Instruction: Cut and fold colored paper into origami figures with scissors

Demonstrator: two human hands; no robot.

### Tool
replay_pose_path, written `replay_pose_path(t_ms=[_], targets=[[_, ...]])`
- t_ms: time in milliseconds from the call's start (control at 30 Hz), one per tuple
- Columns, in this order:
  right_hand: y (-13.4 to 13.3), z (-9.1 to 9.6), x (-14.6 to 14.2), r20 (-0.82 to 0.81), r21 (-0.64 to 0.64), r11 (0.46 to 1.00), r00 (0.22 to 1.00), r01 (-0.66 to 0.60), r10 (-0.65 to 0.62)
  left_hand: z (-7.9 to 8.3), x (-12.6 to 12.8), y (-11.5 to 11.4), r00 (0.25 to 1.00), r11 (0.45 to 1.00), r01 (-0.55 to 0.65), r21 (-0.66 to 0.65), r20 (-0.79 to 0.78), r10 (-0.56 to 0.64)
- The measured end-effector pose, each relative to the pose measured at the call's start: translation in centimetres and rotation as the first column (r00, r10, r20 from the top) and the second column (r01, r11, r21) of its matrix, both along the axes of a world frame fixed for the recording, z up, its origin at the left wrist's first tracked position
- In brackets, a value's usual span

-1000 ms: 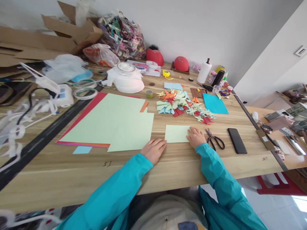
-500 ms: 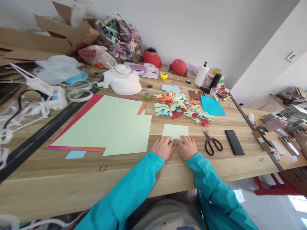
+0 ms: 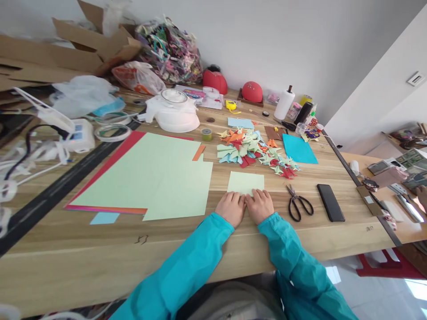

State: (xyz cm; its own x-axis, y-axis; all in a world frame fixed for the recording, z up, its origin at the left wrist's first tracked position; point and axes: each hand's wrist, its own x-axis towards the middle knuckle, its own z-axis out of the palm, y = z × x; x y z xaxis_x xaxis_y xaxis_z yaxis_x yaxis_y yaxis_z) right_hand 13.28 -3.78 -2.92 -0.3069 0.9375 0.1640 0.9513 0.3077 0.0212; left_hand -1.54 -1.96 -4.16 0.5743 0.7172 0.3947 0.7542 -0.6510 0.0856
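Note:
A small pale green sheet of paper lies on the wooden table in front of me. Its near edge is under my fingers. My left hand grips the near left part, fingers curled and close together. Beside it, my right hand grips the near right part in the same way, and the two hands touch at the thumbs and index fingers. My hands hide whether the near edge is folded. Beyond the sheet lies a pile of folded paper cranes in green, orange, red and blue.
Large pale green sheets lie to the left over red and orange ones. To the right are black-handled scissors and a phone. A turquoise sheet lies behind. Another person's hand shows at the far right.
My hands have drawn closer together along the paper's near edge, the right one shifting slightly toward the left. The whole view has tilted a little.

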Motion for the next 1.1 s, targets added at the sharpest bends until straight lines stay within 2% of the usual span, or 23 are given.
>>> replay_pose_path(t_ms=[200, 367, 533, 667, 733, 867, 933, 1100], targets=[[-0.2, 0.5, 2.7, -0.097, 0.011, 1.0, 0.995, 0.028, -0.027, -0.1, -1.7, 0.6, 1.0, 1.0, -0.014, 0.023, -0.025, 0.014], [-0.8, 0.4, 5.0, -0.147, 0.023, 0.999, 0.989, 0.039, -0.035, -0.4, -3.1, 0.6, 0.999, 0.999, -0.049, 0.009, 0.022, 0.048], [-1.0, 0.2, 5.3, -0.165, 0.023, 0.999, 0.985, 0.046, -0.042, -1.0, -3.7, 0.5, 0.993, 0.994, -0.104, 0.013, 0.049, 0.103], [-0.9, -0.1, 5.4, -0.186, 0.019, 0.999, 0.982, 0.039, -0.035, -0.8, -3.6, 1.2, 0.991, 0.991, -0.131, 0.035, -0.024, 0.131], [-0.8, -0.1, 5.4, -0.195, 0.028, 0.999, 0.98, 0.033, -0.027, -0.5, -3.2, 2.1, 0.993, 0.994, -0.096, 0.055, -0.07, 0.099], [0.2, 0.2, 4.7, -0.196, 0.073, 0.997, 0.98, 0.024, -0.009, 0.1, -1.9, 4.1, 0.98, 0.986, 0.159, 0.055, -0.131, -0.151], [0.8, 0.4, 3.9, -0.193, 0.103, 0.995, 0.981, -0.016, 0.036, 0.1, -1.3, 4.7, 0.964, 0.974, 0.225, 0.034, -0.152, -0.218], [2.9, 0.0, 1.7, -0.131, 0.124, 0.977, 0.973, -0.173, 0.189, 0.1, -1.1, 5.0, 0.969, 0.972, 0.201, 0.118, -0.171, -0.18]])
